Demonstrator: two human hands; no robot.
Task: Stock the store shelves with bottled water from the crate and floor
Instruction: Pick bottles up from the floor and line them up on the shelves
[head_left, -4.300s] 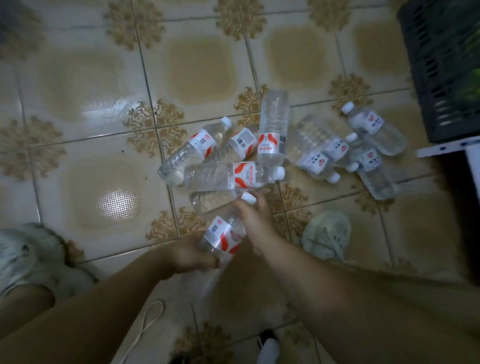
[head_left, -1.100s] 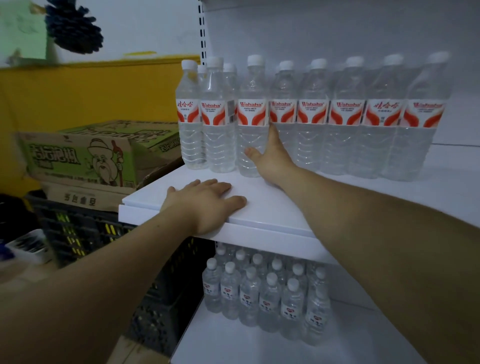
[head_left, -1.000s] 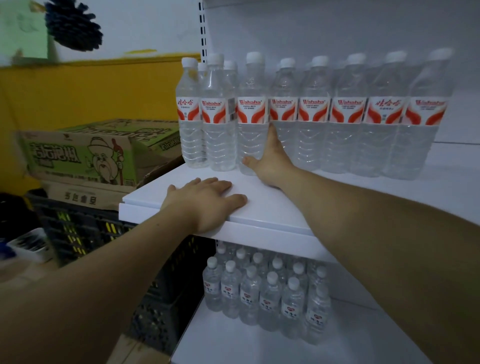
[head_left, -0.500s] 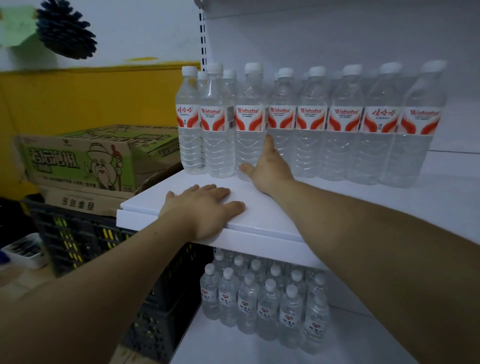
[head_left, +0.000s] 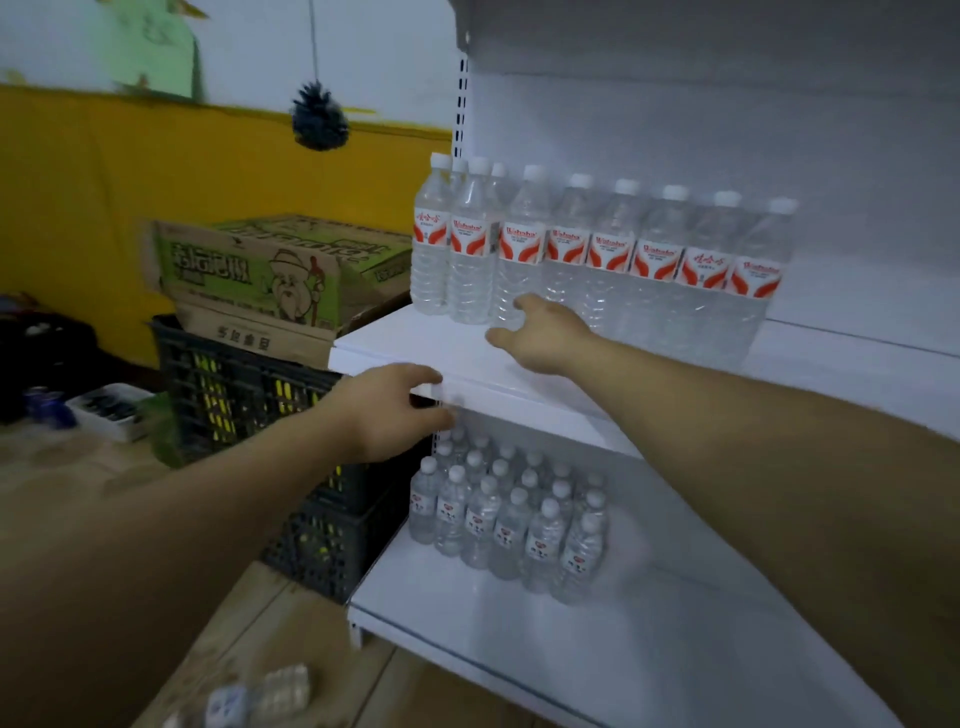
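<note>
Head view, left to right: a black crate (head_left: 234, 395) under cartons (head_left: 270, 270) stands beside the shelving, and your left hand (head_left: 387, 410) grips the front edge of the upper shelf (head_left: 467, 353), fingers above, thumb below. Your right hand (head_left: 550, 338) is loose and empty over that shelf, its fingertips at the foot of the tall bottles (head_left: 613, 249) lined upright along it. Small bottles (head_left: 509, 519) stand on the lower shelf (head_left: 571, 649).
</note>
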